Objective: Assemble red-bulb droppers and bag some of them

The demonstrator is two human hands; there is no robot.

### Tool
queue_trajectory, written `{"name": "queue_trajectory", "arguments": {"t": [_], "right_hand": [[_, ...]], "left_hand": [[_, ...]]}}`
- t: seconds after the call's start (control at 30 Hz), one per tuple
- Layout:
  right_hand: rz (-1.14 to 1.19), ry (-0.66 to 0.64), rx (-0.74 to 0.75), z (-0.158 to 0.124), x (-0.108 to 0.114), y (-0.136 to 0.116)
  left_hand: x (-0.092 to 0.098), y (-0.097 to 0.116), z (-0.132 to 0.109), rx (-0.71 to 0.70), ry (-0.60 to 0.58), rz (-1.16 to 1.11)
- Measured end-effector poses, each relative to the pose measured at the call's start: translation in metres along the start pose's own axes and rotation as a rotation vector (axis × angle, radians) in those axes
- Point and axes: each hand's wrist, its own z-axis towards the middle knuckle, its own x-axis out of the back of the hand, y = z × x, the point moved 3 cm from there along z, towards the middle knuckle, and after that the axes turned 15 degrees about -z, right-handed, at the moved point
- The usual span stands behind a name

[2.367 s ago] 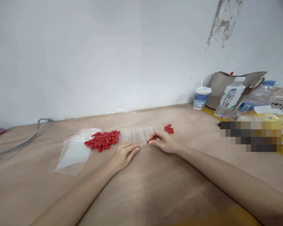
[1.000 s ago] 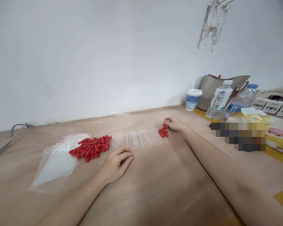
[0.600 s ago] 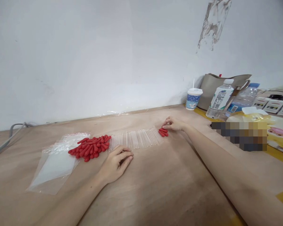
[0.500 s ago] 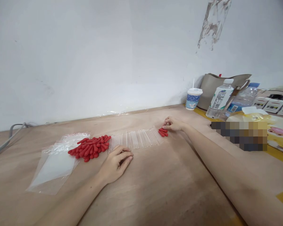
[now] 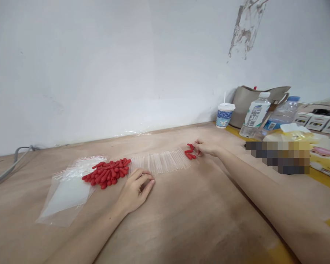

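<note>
My right hand point(image 5: 205, 147) is closed in a pinch, with a red rubber dropper bulb point(image 5: 191, 146) at its fingertips. Just below lie a few more red bulbs point(image 5: 190, 155), by the right end of a row of thin clear tubes point(image 5: 162, 162). My left hand point(image 5: 137, 189) rests on the table at the row's left end, its fingers loosely bent and thumb apart, holding nothing I can see. To its left a big heap of red bulbs point(image 5: 107, 173) partly covers clear zip bags point(image 5: 64, 196).
Along the right side stand a paper cup point(image 5: 224, 115) with a straw, a grey bag point(image 5: 240, 104), two plastic bottles point(image 5: 254, 115) and small white boxes point(image 5: 316, 122). A yellow package point(image 5: 327, 157) lies nearer. A grey cable point(image 5: 11, 165) runs at the far left, by the wall.
My right hand has shifted slightly right, and a bulb at its fingertips now shows apart from the small group. My left hand stays put. The view has moved a little.
</note>
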Motion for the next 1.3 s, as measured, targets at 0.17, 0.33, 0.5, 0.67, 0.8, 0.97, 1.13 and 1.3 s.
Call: {"name": "queue_trajectory", "arguments": {"t": [0.17, 0.33, 0.5, 0.67, 0.8, 0.97, 1.13, 1.3], "right_hand": [[0.033, 0.028, -0.032, 0.000, -0.001, 0.000], [0.062, 0.081, -0.025, 0.007, 0.000, 0.010], [0.133, 0.113, 0.002, 0.014, -0.003, 0.017], [0.202, 0.145, -0.008, 0.018, -0.005, 0.020], [0.249, 0.206, -0.037, 0.018, -0.005, 0.023], [0.327, 0.405, 0.005, 0.012, 0.004, 0.014], [0.398, 0.470, 0.153, -0.008, -0.001, -0.020], [0.287, 0.195, 0.448, -0.051, -0.054, -0.057]], "left_hand": [[0.004, -0.003, 0.001, 0.030, 0.125, 0.062], [0.009, -0.019, 0.016, 0.214, 0.179, 0.196], [0.001, -0.040, 0.045, 0.516, 0.137, 0.340], [-0.010, -0.053, 0.067, 0.678, 0.061, 0.468], [-0.015, -0.057, 0.072, 0.707, 0.038, 0.522], [-0.016, -0.057, 0.072, 0.664, 0.022, 0.547], [-0.003, -0.040, 0.060, 0.543, 0.018, 0.519], [0.010, -0.010, 0.023, 0.258, 0.045, 0.194]]}}
